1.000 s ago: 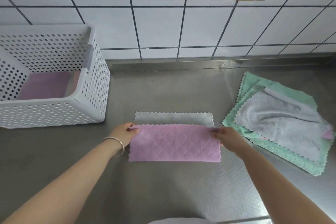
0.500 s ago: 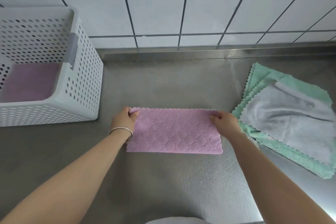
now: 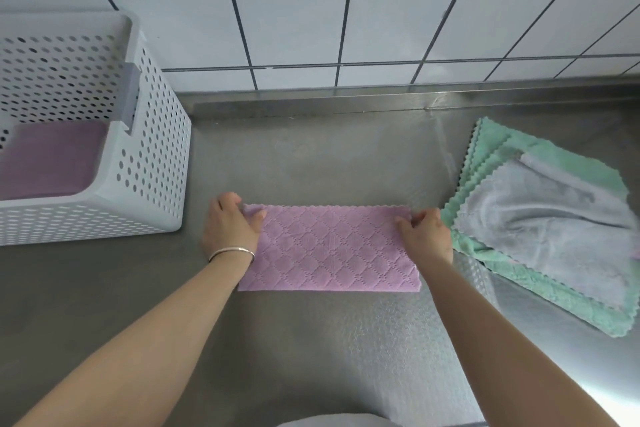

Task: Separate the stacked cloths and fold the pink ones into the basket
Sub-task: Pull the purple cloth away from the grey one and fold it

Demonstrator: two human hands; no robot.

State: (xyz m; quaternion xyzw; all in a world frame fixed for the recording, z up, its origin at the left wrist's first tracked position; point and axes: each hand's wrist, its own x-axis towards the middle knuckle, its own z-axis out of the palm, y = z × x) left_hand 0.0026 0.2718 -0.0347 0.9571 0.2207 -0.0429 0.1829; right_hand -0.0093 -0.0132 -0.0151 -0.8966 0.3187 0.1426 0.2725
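A pink quilted cloth (image 3: 329, 250) lies folded in half on the steel counter, a long rectangle with its scalloped edges at the far side. My left hand (image 3: 230, 225) pinches its far left corner. My right hand (image 3: 424, 236) pinches the far right corner. At the left stands a white perforated basket (image 3: 152, 163) with a folded pink cloth (image 3: 52, 159) on its bottom. At the right lies a stack of green cloths (image 3: 561, 295) with a rumpled grey cloth (image 3: 547, 229) on top.
The steel counter (image 3: 311, 156) ends at a white tiled wall (image 3: 311, 21) behind. The base of a row of gold sockets shows at the top edge. A bracelet circles my left wrist.
Both hands carried the pink cloth's near edge over to the far edge, covering the pale underside. The cloth now lies folded in half, and the view has tilted down.
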